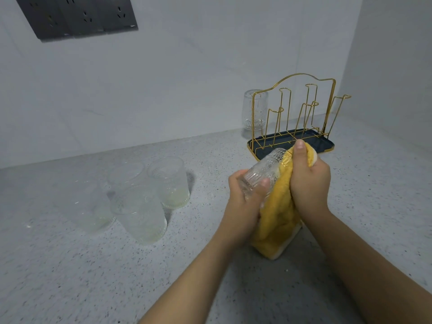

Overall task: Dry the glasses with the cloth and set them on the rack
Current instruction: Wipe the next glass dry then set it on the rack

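My left hand (243, 202) grips a clear ribbed glass (263, 173) by its base, tilted with its mouth toward the rack. My right hand (308, 181) presses a yellow cloth (277, 220) against the glass's mouth end; the cloth hangs down between my hands. Just beyond stands a gold wire rack (301, 113) on a dark tray (325, 146). One glass (254, 111) sits upside down on the rack's far left peg. Several clear glasses (140, 195) stand together on the counter to the left.
The grey speckled counter (93, 277) meets white walls behind and at the right. A dark socket panel (79, 15) is fixed on the back wall at the upper left.
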`<state>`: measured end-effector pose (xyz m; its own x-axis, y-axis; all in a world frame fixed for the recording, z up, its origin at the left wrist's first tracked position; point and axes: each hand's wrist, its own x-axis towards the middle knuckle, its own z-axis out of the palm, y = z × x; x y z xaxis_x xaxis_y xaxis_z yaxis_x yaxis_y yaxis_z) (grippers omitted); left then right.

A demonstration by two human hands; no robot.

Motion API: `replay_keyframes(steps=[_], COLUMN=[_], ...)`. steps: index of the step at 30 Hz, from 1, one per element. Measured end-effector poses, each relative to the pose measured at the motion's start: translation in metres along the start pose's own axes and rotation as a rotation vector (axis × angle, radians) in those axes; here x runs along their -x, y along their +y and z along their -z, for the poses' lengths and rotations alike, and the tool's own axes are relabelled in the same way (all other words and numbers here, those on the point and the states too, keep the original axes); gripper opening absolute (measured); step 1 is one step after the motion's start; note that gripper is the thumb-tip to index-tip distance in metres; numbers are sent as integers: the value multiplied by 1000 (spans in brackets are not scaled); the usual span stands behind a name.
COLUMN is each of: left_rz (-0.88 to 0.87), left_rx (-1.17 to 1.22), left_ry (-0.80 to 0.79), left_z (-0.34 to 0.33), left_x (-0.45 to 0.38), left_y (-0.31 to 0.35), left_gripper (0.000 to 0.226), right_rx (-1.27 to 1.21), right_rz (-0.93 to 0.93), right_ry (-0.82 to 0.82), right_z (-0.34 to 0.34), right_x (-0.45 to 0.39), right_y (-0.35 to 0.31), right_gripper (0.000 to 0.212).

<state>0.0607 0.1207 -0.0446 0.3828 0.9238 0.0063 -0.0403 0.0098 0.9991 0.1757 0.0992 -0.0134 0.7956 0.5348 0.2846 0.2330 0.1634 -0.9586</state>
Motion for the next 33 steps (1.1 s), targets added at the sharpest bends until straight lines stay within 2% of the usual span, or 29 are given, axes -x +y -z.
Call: replay_keyframes(steps=[1,2,4,6,9,11,14,16,17,18,20,22,24,26,28,31,33], left_rz=[-125,-178,-127,31,392,516,448,250,127,5,-101,-22,197,408,506,481,352], left_rx=[-61,-53,72,210,500,556,489,242,65,-87,-136,-7,265,482,529,436,279], left_ry=[-3,-12,24,-41,-124,-138,-176,-160,-98,-32,37,51,-66,-141,-213,-259,-225], left_z=[2,2,5,3,10,15,17,10,7,5,3,2,3,9,16,20,15], left_x=[1,5,7,4,-6,-7,-5,5,8,9,11,9,3,-2,-6,-7,-2], left_y=[-6,-5,-2,7,10,7,6,8,5,1,-3,1,5,6,6,6,4], left_gripper=[31,27,26,35,51,61,59,39,34,40,54,53,49,55,65,59,52], right_rx=[3,9,14,11,15,13,-12,3,12,12,4,-3,-2,4,-3,-19,-15], right_rz=[-33,-56,-71,-38,46,90,42,7,4,2,-9,-4,36,66,73,43,21], right_ry=[-7,-14,-34,-51,-78,-88,-60,-38,-37,-40,-45,-49,-57,-67,-74,-60,-40], right_z=[-1,-1,-3,-5,-6,-7,-7,-6,-6,-6,-5,-5,-5,-5,-4,-4,-4], right_x=[-1,-1,0,2,6,8,7,5,5,5,5,6,6,7,8,7,6], right_y=[1,1,0,-1,1,1,0,0,0,0,0,-2,-2,-2,-2,-1,0], right_gripper=[47,47,48,47,42,41,41,42,43,43,45,45,44,42,42,42,42])
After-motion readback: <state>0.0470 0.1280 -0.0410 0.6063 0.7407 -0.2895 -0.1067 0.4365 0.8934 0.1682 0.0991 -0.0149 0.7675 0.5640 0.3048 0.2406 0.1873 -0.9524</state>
